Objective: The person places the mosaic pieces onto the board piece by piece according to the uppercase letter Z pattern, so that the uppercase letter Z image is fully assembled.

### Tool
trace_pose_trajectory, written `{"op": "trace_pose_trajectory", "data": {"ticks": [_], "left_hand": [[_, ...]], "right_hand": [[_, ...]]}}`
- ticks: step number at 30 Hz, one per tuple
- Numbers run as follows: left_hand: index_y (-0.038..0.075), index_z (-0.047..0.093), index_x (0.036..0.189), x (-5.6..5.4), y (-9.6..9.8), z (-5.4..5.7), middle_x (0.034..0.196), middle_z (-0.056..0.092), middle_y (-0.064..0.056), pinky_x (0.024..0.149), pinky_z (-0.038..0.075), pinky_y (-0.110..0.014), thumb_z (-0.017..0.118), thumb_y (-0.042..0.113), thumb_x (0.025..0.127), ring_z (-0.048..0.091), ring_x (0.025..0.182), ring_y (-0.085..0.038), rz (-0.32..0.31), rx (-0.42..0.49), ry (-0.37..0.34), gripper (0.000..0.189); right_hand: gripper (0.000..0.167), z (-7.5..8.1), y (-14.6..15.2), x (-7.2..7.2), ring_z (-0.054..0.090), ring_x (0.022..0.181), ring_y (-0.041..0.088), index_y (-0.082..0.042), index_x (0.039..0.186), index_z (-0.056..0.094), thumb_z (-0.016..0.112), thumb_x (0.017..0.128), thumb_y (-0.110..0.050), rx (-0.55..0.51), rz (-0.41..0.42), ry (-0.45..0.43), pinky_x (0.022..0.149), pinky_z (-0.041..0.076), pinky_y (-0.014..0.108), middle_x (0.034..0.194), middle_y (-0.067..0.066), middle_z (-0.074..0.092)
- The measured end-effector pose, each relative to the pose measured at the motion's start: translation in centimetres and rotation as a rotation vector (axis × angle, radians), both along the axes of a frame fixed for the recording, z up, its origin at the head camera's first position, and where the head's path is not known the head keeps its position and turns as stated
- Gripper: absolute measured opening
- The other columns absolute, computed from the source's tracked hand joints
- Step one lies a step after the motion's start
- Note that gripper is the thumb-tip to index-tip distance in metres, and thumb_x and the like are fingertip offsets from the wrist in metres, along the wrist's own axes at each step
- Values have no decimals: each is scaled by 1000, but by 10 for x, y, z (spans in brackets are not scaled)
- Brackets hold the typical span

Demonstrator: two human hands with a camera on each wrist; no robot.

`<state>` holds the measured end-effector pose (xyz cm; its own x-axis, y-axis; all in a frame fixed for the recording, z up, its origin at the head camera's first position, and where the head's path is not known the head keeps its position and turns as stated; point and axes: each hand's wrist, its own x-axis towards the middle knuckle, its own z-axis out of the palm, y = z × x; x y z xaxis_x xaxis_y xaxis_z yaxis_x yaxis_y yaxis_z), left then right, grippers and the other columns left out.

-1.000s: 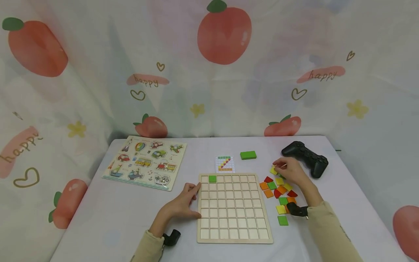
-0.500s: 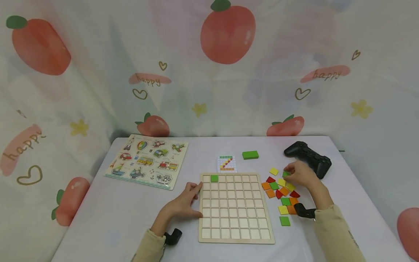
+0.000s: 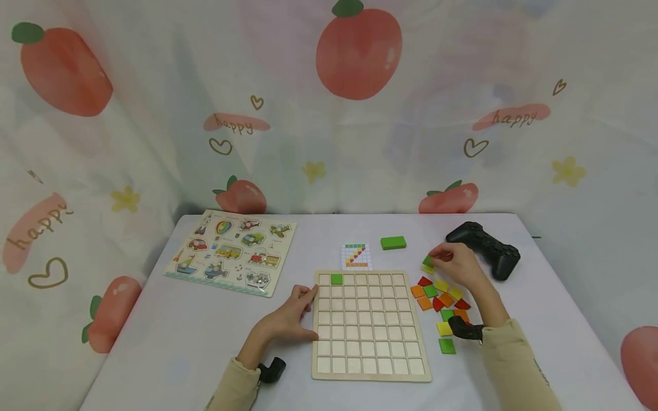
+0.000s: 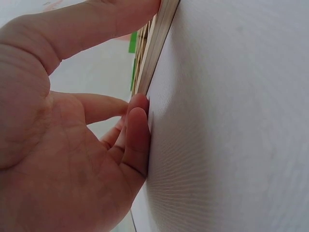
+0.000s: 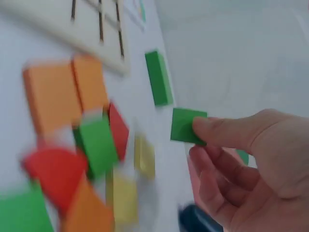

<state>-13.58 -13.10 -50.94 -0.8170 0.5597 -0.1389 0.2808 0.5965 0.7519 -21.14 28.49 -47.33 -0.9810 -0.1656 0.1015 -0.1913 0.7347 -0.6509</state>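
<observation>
My right hand pinches a green square tile between thumb and fingers. In the head view it is above the upper end of a loose pile, overlapping a yellow tile. My left hand rests beside the wooden grid board, thumb and index fingertips spread against its left edge. The other left fingers bend a little, as the left wrist view shows. One green tile sits in the board's top row, second cell from the left.
Right of the board lie several green, orange, yellow and red pieces. Behind it are a printed pattern card and a green block. A black game controller lies back right, a vehicle picture puzzle back left.
My right hand touched the yellow tile, moved right to a green one, and has now come back left holding that green tile. My left hand has stayed at the board's edge.
</observation>
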Motion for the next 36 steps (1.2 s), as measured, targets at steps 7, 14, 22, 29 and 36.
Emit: {"op": "trace_pose_trajectory", "data": {"ticks": [7,14,22,29,36], "left_hand": [[-4,23,154,-1,0,-3,124,31,-9,77,38,-25,88,17,72,41,97,-15,7,-3,-9,106],[-4,23,154,-2,-1,-5,123,31,-9,76,38,-25,87,19,74,41,93,-14,3,0,-2,105],[-4,23,154,-2,0,-4,122,31,-9,75,38,-25,87,18,73,41,91,-15,1,0,-10,105],[-3,23,154,-2,2,-6,121,31,-9,75,38,-25,88,18,72,41,90,-15,9,-11,-12,106],[-4,23,154,-2,1,-5,122,31,-9,75,38,-25,88,19,73,40,92,-14,7,-22,-5,106]], "right_hand": [[11,-13,-66,-7,66,78,26,5,98,72,71,89,-2,-212,185,-50,65,51,26,94,17,69],[8,-30,-125,-10,65,79,20,0,95,74,71,88,-3,-211,300,-84,70,52,30,92,10,70],[8,-33,-153,-9,63,82,20,1,95,74,69,89,0,-172,324,-51,75,52,32,94,10,68],[5,-32,-156,-3,61,79,17,0,90,74,72,88,-4,-106,324,-2,74,50,32,87,3,63],[7,-35,-151,-2,61,81,16,-3,93,75,74,88,-8,-92,327,38,74,51,31,90,2,63]]}}
